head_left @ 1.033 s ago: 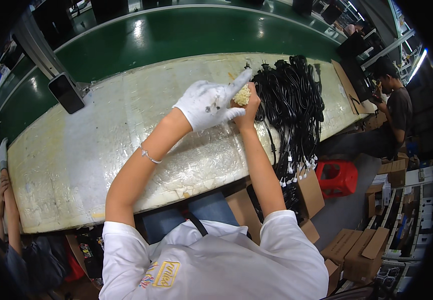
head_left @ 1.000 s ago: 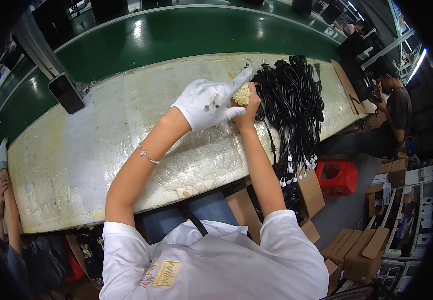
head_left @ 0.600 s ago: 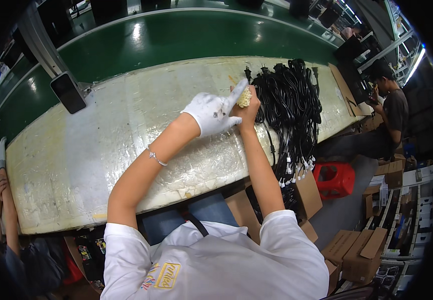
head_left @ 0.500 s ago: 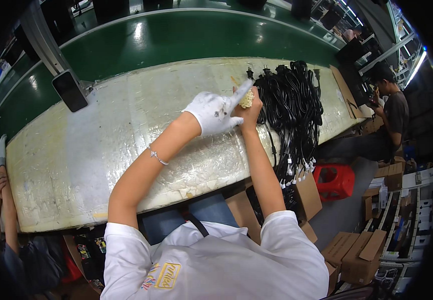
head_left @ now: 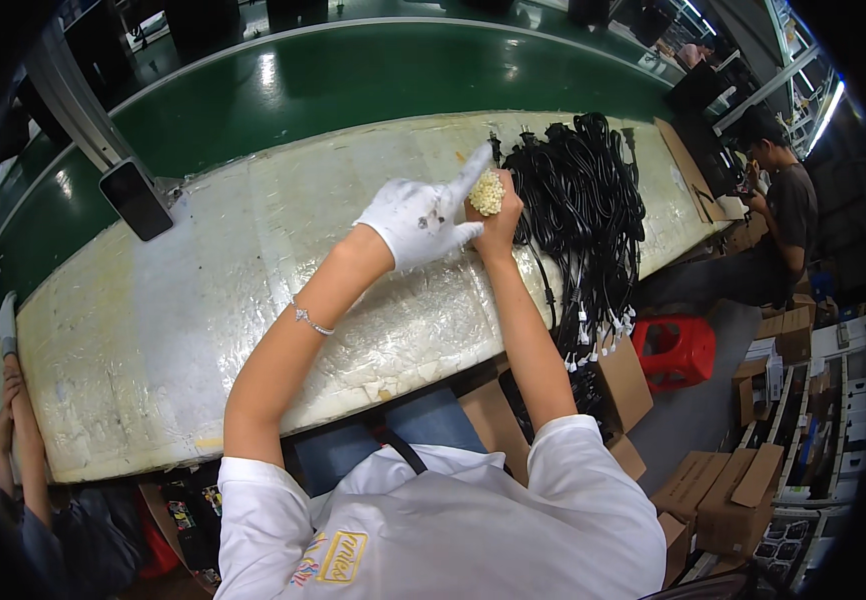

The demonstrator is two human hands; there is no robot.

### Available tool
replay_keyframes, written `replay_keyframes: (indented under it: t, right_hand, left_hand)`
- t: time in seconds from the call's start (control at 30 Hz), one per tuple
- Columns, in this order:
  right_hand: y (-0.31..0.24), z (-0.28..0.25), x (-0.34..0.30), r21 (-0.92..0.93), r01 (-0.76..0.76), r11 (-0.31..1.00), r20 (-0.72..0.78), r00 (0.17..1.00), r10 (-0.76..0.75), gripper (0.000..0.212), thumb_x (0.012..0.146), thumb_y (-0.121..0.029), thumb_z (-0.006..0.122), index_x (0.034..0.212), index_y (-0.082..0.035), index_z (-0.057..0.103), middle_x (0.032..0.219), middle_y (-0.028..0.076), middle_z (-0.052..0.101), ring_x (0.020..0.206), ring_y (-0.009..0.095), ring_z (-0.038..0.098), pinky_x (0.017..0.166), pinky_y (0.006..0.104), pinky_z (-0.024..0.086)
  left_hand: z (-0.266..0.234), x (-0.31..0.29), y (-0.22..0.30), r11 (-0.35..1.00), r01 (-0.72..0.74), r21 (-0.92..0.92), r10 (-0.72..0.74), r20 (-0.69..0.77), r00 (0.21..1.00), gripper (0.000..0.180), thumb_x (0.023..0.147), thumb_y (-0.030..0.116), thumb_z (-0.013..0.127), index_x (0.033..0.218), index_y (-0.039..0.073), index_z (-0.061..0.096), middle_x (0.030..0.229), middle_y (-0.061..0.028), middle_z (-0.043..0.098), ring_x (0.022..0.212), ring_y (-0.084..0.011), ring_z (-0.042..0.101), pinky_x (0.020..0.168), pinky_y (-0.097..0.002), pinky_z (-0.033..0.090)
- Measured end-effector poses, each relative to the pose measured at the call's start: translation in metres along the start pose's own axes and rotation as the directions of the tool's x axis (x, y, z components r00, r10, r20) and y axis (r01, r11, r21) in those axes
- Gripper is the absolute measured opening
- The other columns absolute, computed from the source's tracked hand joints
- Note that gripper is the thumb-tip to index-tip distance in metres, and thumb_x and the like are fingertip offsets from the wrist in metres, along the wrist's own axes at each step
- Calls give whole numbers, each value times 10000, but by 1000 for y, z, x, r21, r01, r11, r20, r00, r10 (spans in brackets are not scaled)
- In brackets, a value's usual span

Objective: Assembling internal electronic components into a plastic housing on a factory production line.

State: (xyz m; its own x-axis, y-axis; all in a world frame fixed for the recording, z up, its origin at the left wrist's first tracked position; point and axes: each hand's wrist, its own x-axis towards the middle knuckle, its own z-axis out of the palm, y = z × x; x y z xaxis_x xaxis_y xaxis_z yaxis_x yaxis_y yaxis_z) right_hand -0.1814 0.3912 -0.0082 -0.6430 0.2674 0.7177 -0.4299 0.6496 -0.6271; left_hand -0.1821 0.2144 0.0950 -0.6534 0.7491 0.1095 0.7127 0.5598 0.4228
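My left hand (head_left: 415, 219), in a stained white glove, has its index finger stretched out and its thumb apart. It holds nothing I can see, and its fingertip is close to a cream-coloured bundle (head_left: 488, 193) with a knobbly end of many small rounded tips. My bare right hand (head_left: 499, 220) is closed around that bundle, which hides most of its length. Just right of it lies a large heap of black power cords (head_left: 575, 200), with plugs at the far end and small white connectors (head_left: 593, 338) hanging over the table's near edge.
The plastic-covered table (head_left: 193, 350) borders a green conveyor belt (head_left: 353, 85). A phone (head_left: 137, 200) leans by a metal post. Right of me stand a red stool (head_left: 675, 353) and cardboard boxes (head_left: 733, 495). Another person (head_left: 785, 200) sits at right; someone's arms (head_left: 23, 400) rest at far left.
The bundle in my right hand has tilted so more of its knobbly end shows. My left hand has shifted slightly left. The whole view has moved a little.
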Motion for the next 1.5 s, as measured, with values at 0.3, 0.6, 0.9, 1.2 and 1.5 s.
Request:
replay_keyframes:
  t: [0.3, 0.6, 0.9, 1.2, 1.5]
  right_hand:
    - [-1, 1, 1, 25, 7, 1000, -6, 1000, -7, 270, 737, -61, 725, 944, -14, 558, 784, 160, 628, 725, 363, 646, 658, 385, 500]
    - [8, 4, -3, -62, 41, 997, -33, 999, -44, 237, 781, -74, 675, 975, -10, 555, 820, 190, 611, 741, 403, 624, 655, 410, 491]
    - [-1, 0, 1, -152, -36, 988, -107, 994, 20, 215, 806, -104, 704, 939, -23, 555, 777, 166, 616, 685, 380, 625, 610, 402, 490]
    - [-3, 1, 3, -196, 119, 973, -231, 959, -164, 264, 763, -87, 788, 890, -26, 564, 698, 116, 586, 585, 278, 602, 567, 338, 488]
    - [-11, 3, -3, -119, 70, 990, -163, 983, -89, 256, 785, -80, 776, 894, -16, 552, 726, 125, 587, 600, 288, 592, 571, 349, 481]
  left_hand:
    - [4, 2, -4, 998, -32, 50, 30, 49, 998, 851, 903, 430, 561, 1543, 191, 52, 986, -212, 687, 886, -413, 657, 849, -451, 516]
    - [36, 1, 15, 993, 43, 106, -56, 119, 991, 900, 893, 455, 585, 1539, 136, 46, 941, -186, 699, 843, -371, 679, 785, -433, 522]
    - [38, -6, 19, 993, -83, 85, 87, -40, 995, 910, 882, 449, 601, 1531, 95, 69, 927, -172, 701, 818, -355, 683, 750, -417, 532]
    - [39, -12, 33, 994, -37, 102, 23, 135, 991, 891, 894, 438, 586, 1532, 92, 69, 892, -172, 706, 770, -359, 685, 719, -427, 531]
    - [19, -18, 33, 998, 0, 63, -4, 61, 998, 958, 873, 417, 628, 1516, 15, 41, 874, -207, 693, 773, -378, 677, 739, -421, 532]
